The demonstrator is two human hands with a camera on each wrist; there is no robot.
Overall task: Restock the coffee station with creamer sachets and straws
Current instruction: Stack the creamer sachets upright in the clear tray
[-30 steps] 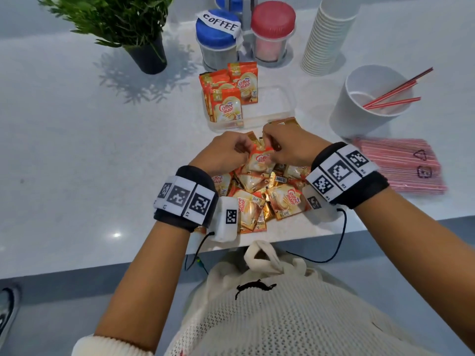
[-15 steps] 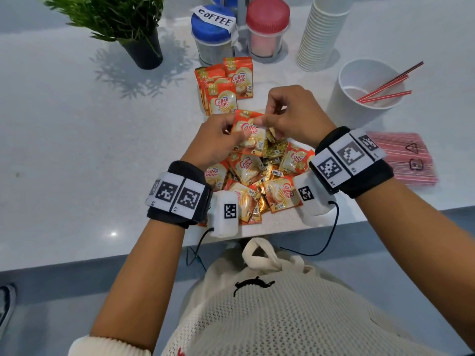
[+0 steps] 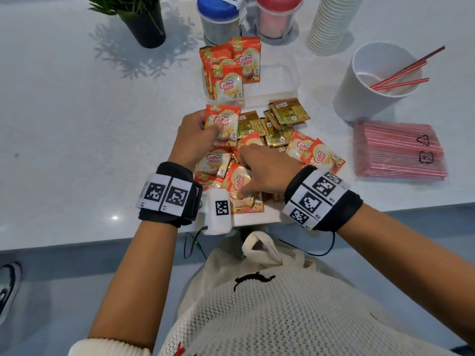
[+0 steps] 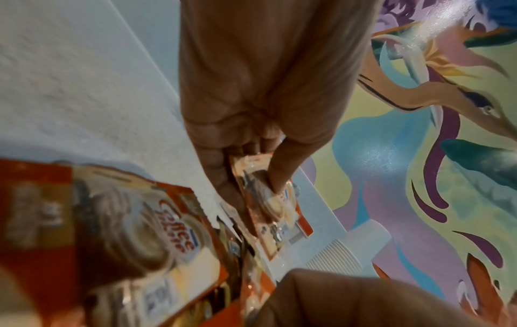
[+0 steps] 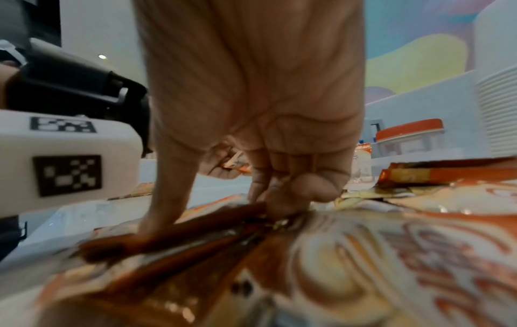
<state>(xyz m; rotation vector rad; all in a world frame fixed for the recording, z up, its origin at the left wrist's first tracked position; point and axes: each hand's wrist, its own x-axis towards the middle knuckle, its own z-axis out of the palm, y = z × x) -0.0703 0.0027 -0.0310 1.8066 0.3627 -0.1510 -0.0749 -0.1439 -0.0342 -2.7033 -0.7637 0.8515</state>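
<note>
My left hand [image 3: 209, 131] grips one orange creamer sachet [image 3: 224, 123] upright, just in front of the clear tray [image 3: 288, 80]; in the left wrist view the left hand [image 4: 257, 183] pinches that sachet [image 4: 279, 212] between thumb and fingers. More sachets [image 3: 227, 73] stand in the tray's left end. My right hand [image 3: 244, 173] is down on the loose sachet pile [image 3: 303, 147] near the counter's front edge. Its thumb and curled fingers [image 5: 279, 199] pinch a sachet [image 3: 240, 183] lying flat in the pile. A white cup [image 3: 359, 98] holds a few red straws [image 3: 401, 75].
A wrapped pack of red straws [image 3: 398, 150] lies at the right. Behind the tray stand a blue-lidded jar [image 3: 218, 19], a red-lidded jar [image 3: 277, 16], a stack of paper cups [image 3: 331, 24] and a potted plant [image 3: 146, 27]. A tote bag [image 3: 259, 250] hangs below the counter edge.
Both hands held one sachet together over the pile. Now my left hand alone holds it, and my right hand has dropped back onto the pile near the front edge.
</note>
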